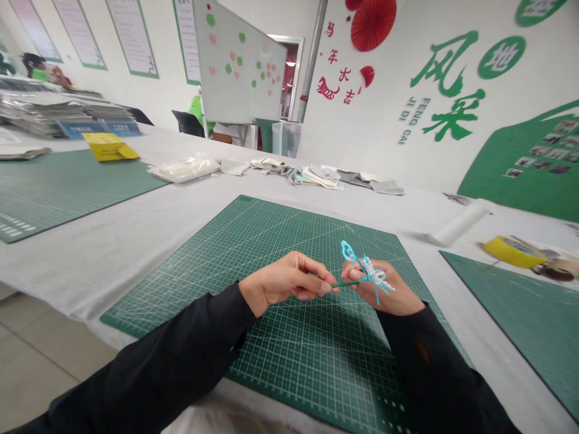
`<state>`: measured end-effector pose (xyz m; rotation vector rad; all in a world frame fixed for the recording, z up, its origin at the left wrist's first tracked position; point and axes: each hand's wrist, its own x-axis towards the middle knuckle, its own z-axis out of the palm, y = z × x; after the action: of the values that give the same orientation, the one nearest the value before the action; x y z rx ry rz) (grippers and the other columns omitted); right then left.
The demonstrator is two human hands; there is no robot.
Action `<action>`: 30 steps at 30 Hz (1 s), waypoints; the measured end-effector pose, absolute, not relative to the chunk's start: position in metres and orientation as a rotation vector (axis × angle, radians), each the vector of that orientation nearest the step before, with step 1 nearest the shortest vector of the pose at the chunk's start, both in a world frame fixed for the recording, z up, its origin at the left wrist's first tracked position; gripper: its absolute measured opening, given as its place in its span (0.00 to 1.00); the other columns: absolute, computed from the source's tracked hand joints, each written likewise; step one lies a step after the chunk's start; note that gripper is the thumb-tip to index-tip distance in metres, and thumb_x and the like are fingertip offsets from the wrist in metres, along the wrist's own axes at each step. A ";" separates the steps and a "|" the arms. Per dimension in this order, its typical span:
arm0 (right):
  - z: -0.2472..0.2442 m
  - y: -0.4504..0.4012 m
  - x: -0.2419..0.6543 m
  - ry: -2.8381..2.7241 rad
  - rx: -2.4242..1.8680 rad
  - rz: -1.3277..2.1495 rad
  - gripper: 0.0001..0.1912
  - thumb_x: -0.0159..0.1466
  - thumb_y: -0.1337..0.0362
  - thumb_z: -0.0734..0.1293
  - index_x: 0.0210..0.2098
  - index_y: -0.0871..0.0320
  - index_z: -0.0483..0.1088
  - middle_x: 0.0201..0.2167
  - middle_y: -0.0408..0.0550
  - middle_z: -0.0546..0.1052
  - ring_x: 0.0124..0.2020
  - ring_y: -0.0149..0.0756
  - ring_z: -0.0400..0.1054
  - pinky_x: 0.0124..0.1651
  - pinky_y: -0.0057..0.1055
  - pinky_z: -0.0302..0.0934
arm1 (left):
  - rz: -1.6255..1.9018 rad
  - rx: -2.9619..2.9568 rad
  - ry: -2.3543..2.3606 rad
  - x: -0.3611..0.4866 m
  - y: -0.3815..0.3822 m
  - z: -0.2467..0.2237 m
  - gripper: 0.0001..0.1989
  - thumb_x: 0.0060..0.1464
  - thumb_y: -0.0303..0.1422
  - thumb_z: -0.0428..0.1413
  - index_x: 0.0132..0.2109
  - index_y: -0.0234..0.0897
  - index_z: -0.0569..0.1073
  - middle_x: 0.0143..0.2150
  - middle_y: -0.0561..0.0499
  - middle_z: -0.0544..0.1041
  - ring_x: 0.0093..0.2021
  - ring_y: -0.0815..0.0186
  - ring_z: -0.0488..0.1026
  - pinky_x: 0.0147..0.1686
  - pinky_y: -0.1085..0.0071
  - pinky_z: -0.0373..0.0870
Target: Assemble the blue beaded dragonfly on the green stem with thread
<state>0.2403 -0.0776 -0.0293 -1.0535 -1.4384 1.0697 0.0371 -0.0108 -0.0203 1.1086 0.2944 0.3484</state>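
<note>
"Black sleeves come nearest the camera. What are the hands doing beyond them?"

"Working over the green cutting mat. The left hand has its thumb and fingers pinched together on the lower end of a green stem."

"And the right hand?"

"Its fingers are bent beside the upper stem, just under the blue head — whether they grip it or only steady it, I cannot tell."

"So where is the piece itself?"

"Between the two hands, above the mat, with the stem nearly level and the head towards the right hand."

"How far along does it look?"

"Fairly far, I'd judge. The head already has thin blue strands with pale beads along them, a blue loop stands out to one side, and all of it appears joined to the stem."

"Anything left?"

"Perhaps some shaping, or securing where stem and head meet. The strands splay in several directions, one pointing down, though that may be how they are meant to sit. Fingers cover part of the stem — so I cannot say whether its covering is complete. It looks closer to finished than begun."
</note>
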 end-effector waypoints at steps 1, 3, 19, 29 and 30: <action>-0.031 -0.076 0.238 -1.452 -1.061 1.024 0.09 0.54 0.57 0.71 0.27 0.57 0.76 0.23 0.43 0.68 0.25 0.30 0.59 0.27 0.31 0.55 | 0.329 1.113 0.288 0.037 -0.012 -0.021 0.07 0.38 0.26 0.64 0.30 0.29 0.78 0.27 0.49 0.76 0.16 0.81 0.57 0.15 0.78 0.47; -0.033 -0.075 0.232 -1.474 -1.067 0.971 0.10 0.55 0.57 0.70 0.28 0.56 0.77 0.24 0.44 0.68 0.24 0.29 0.59 0.26 0.30 0.55 | 0.289 1.117 0.286 0.038 -0.014 -0.022 0.08 0.37 0.27 0.65 0.30 0.29 0.78 0.27 0.48 0.77 0.16 0.81 0.57 0.14 0.78 0.47; -0.031 -0.075 0.210 -1.422 -1.179 0.757 0.05 0.54 0.61 0.71 0.25 0.55 0.78 0.19 0.41 0.66 0.22 0.29 0.59 0.26 0.30 0.58 | 0.270 1.073 0.292 0.040 -0.017 -0.022 0.08 0.37 0.26 0.65 0.30 0.29 0.77 0.24 0.48 0.76 0.15 0.80 0.58 0.14 0.79 0.48; -0.033 -0.074 0.215 -1.304 -1.146 0.711 0.05 0.52 0.60 0.73 0.23 0.54 0.77 0.22 0.44 0.74 0.26 0.32 0.65 0.29 0.31 0.59 | 0.319 1.076 0.302 0.040 -0.017 -0.021 0.06 0.39 0.24 0.64 0.30 0.28 0.77 0.23 0.50 0.75 0.14 0.80 0.60 0.14 0.79 0.48; -0.033 -0.074 0.214 -1.300 -1.144 0.718 0.05 0.52 0.60 0.72 0.23 0.54 0.77 0.22 0.44 0.75 0.26 0.32 0.66 0.29 0.31 0.60 | 0.320 1.082 0.306 0.040 -0.017 -0.021 0.07 0.39 0.24 0.64 0.30 0.28 0.77 0.22 0.50 0.75 0.14 0.80 0.60 0.14 0.79 0.49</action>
<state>0.2144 -0.0742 -0.0327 -1.1437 -1.3005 0.7179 0.0403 -0.0170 -0.0209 1.0816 0.3064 0.3198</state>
